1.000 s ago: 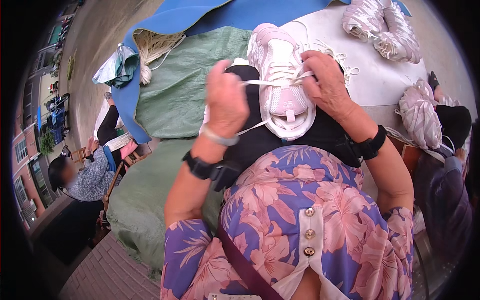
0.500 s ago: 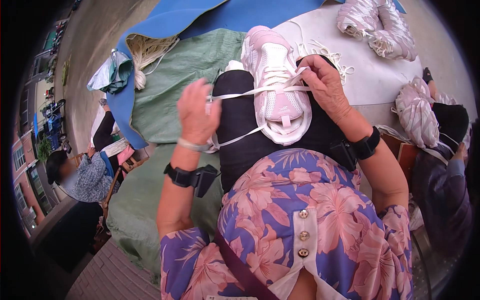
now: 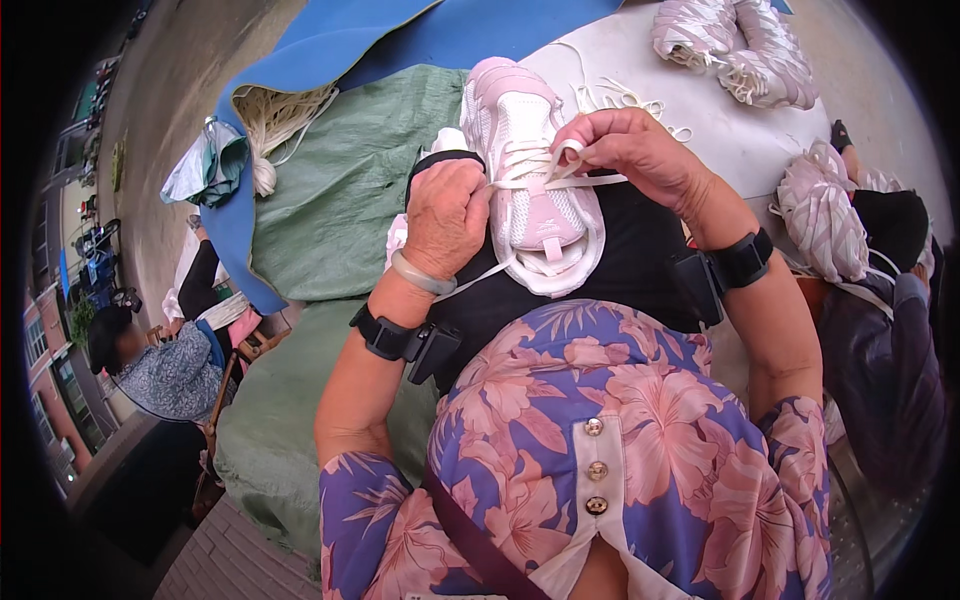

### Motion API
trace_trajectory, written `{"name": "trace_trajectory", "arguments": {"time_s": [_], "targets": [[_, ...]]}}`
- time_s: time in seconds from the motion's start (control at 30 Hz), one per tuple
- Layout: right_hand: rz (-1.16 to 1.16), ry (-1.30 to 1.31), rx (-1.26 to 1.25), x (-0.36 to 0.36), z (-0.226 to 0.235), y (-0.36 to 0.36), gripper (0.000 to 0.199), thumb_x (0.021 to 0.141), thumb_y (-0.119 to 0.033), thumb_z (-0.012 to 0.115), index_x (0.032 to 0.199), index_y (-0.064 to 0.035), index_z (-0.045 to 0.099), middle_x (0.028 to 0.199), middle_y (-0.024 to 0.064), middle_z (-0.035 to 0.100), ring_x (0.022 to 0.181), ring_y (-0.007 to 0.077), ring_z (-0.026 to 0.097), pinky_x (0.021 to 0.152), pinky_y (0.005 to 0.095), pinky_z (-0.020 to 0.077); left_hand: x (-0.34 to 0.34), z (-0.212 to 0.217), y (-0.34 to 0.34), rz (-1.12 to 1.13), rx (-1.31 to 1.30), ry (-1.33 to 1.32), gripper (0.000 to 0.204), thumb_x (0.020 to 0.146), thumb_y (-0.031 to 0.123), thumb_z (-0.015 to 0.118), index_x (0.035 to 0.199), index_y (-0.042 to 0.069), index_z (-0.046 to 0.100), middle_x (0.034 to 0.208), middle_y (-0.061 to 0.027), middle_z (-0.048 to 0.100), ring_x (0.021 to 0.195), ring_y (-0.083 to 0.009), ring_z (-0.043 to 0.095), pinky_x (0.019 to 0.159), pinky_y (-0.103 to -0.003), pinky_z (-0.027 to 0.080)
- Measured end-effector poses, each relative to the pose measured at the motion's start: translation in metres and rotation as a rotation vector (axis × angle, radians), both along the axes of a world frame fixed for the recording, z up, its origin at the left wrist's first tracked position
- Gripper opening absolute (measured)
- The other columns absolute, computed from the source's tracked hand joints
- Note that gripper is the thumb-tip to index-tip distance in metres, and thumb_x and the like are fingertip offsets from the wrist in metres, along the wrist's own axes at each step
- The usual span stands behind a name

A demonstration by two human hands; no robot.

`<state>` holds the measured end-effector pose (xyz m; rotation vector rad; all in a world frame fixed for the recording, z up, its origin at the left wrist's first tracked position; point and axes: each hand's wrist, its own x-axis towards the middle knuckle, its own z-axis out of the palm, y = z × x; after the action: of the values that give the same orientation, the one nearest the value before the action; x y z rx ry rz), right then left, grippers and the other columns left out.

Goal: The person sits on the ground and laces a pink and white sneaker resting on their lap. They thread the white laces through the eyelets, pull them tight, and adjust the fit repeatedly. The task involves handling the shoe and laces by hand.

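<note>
A pink and white sneaker (image 3: 514, 105) lies across my lap, its toe pointing away and its heel opening towards me. White shoelace (image 3: 522, 182) crosses its tongue in several rows. My left hand (image 3: 447, 215) is closed at the shoe's left side, gripping the lace that runs across the tongue. On the right, my right hand (image 3: 625, 155) pinches a loop of the same lace between thumb and forefinger, just above the shoe's eyelets. A loose lace end trails from below my left hand to the shoe's heel.
Bundled pink and white sneakers (image 3: 765, 70) lie on a pale sheet (image 3: 620, 60) at the far right. A hank of cream laces (image 3: 270, 125) rests by a blue mat (image 3: 235, 235) at left. People sit on both sides; the right one (image 3: 880, 370) is near another shoe bundle (image 3: 825, 215).
My left hand has moved right, in to the shoe's edge, and closed on the lace. My right hand has shifted slightly left and now holds a raised loop.
</note>
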<state>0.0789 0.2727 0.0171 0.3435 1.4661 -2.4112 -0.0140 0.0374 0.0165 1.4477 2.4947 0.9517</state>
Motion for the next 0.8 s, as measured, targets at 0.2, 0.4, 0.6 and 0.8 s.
{"name": "trace_trajectory", "arguments": {"time_s": [0.2, 0.4, 0.6, 0.8], "targets": [[-0.064, 0.018, 0.065, -0.003, 0.0, -0.006, 0.016, 0.073, -0.007, 0.062, 0.088, -0.0006, 0.065, 0.085, 0.0049, 0.065, 0.079, 0.0115, 0.059, 0.079, 0.0251, 0.0442, 0.002, 0.004, 0.002, 0.021, -0.059, 0.047, 0.006, 0.076, 0.004, 0.057, 0.08, 0.006, 0.053, 0.078, -0.0064, 0.057, 0.074, -0.0252, 0.054, 0.069, -0.035, 0.037], [-0.053, 0.043, 0.047, -0.002, -0.001, -0.003, 0.017, 0.076, -0.012, 0.061, 0.088, -0.0008, 0.065, 0.083, 0.0042, 0.064, 0.078, 0.0107, 0.058, 0.078, 0.0237, 0.0433, 0.004, 0.004, 0.001, 0.016, -0.073, 0.073, 0.005, 0.076, 0.005, 0.056, 0.078, 0.007, 0.051, 0.073, -0.0073, 0.053, 0.069, -0.0263, 0.053, 0.066, -0.035, 0.035], [0.007, -0.089, 0.287, 0.001, -0.001, -0.007, 0.015, 0.077, -0.017, 0.057, 0.08, -0.0028, 0.062, 0.081, 0.0034, 0.063, 0.075, 0.0107, 0.057, 0.073, 0.0245, 0.0432, 0.001, 0.011, -0.013, -0.027, -0.137, 0.262, 0.009, 0.075, 0.002, 0.053, 0.083, 0.006, 0.05, 0.074, -0.0086, 0.052, 0.07, -0.0286, 0.052, 0.067, -0.037, 0.036], [0.046, 0.089, 1.086, -0.009, 0.0, -0.035, 0.026, 0.073, -0.023, 0.06, 0.058, -0.002, 0.053, 0.06, 0.0082, 0.054, 0.056, 0.0167, 0.052, 0.054, 0.0329, 0.0407, -0.007, 0.036, -0.054, -0.039, -0.243, 0.415, 0.014, 0.073, -0.001, 0.051, 0.086, 0.004, 0.051, 0.079, -0.0103, 0.052, 0.074, -0.0291, 0.053, 0.067, -0.039, 0.04]]}}
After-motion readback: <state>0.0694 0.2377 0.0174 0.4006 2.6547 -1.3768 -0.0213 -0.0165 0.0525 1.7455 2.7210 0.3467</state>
